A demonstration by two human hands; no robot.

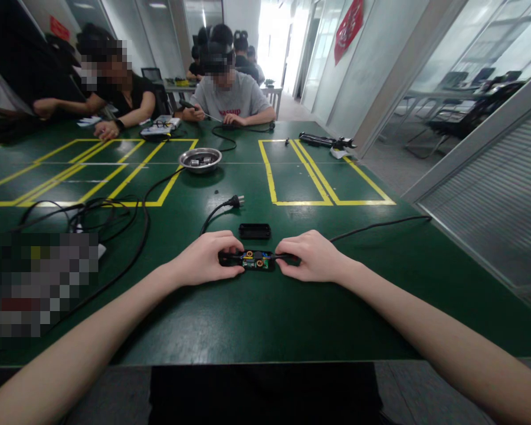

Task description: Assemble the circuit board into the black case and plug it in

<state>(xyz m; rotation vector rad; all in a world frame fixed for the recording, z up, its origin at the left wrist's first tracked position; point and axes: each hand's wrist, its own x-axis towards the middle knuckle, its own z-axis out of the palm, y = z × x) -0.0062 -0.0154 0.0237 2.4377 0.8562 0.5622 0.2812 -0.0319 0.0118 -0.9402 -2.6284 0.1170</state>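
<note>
An opened black power adapter case [269,267] lies on the green table in front of me, its circuit board [250,263] with copper-wound coils and coloured wires exposed. My left hand [210,258] is closed at the left end of the case, thumb and fingers pinching around where a black cord enters. At the opposite end, the fingers of my right hand [312,258] are closed around the other black cord [292,257] close to the case. Just beyond the case sits its loose black cover [254,231], hollow side up. My palms hide parts of both cords.
A power plug [236,201] lies beyond my left hand. Farther off stands a metal bowl [200,168] with small parts. Coiled black cables [110,215] and a blurred-out object [39,283] are at left; a black tool [327,141] lies far right. People sit across the table.
</note>
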